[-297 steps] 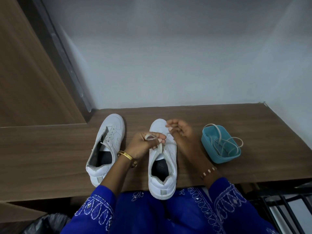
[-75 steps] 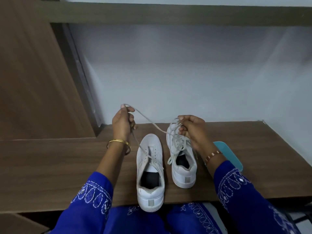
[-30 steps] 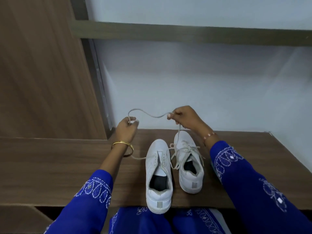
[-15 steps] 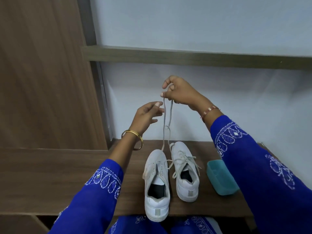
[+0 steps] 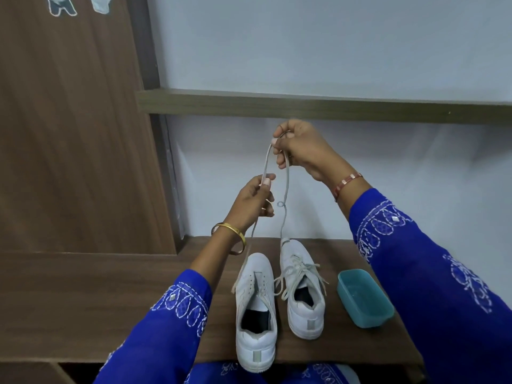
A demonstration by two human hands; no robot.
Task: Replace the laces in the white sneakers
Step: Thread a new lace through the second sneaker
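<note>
Pinched between thumb and forefinger of the raised right hand (image 5: 300, 146): the top of a long flat grey-white fabric lace (image 5: 286, 187), folded there into a hanging loop. Gripped lower down on the left strand by the curled fingers of the left hand (image 5: 253, 202), a gold bangle (image 5: 230, 239) at that wrist. Down the right strand, a small curl partway, then the far end near the toe of the laced white leather-look sneaker (image 5: 303, 289). Down the left strand, a limp tail beside the unlaced white sneaker (image 5: 256, 311), tongue open, dark insole showing. Both sneakers side by side, toes pointing far, on the brown wood-grain bench (image 5: 110, 295); grey tabs on the heels, no readable brand or writing. Right of the pair, near the bench's right end, a rounded teal plastic tub (image 5: 364, 297), partly behind the blue embroidered right sleeve (image 5: 432, 267). Beyond, a pale wall with a dull wooden ledge (image 5: 332, 108); at left, a tall wood panel (image 5: 72, 128).
</note>
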